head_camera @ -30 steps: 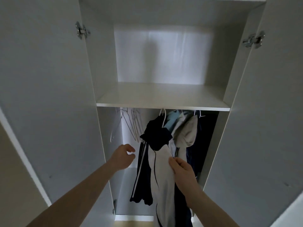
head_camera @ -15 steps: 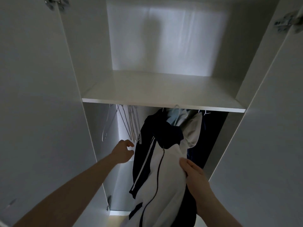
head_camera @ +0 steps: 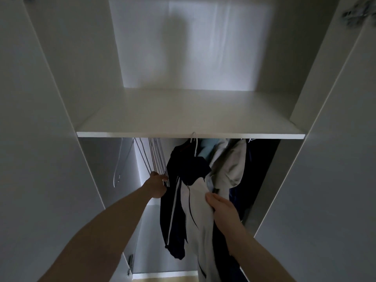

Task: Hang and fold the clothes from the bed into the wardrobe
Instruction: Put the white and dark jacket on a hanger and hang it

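A navy and white zip jacket [head_camera: 189,208] hangs on a white hanger under the wardrobe shelf [head_camera: 191,135]. My right hand [head_camera: 220,208] grips its white front panel. My left hand [head_camera: 157,185] reaches up to a bunch of several bare white wire hangers [head_camera: 157,159] and its fingers curl round their lower ends. Behind the jacket hang a grey garment [head_camera: 230,167], a light blue one [head_camera: 207,147] and dark clothes [head_camera: 260,163]. The rail itself is hidden by the shelf.
The open wardrobe doors [head_camera: 30,139] stand close on both sides, the right door [head_camera: 335,159] with a hinge [head_camera: 355,14] at the top. One more wire hanger [head_camera: 122,161] hangs apart at the far left. The upper compartment [head_camera: 191,58] holds nothing.
My left hand has risen from open air to the bunch of bare hangers and closed on them. My right hand kept its hold on the jacket. The view moved closer to the wardrobe.
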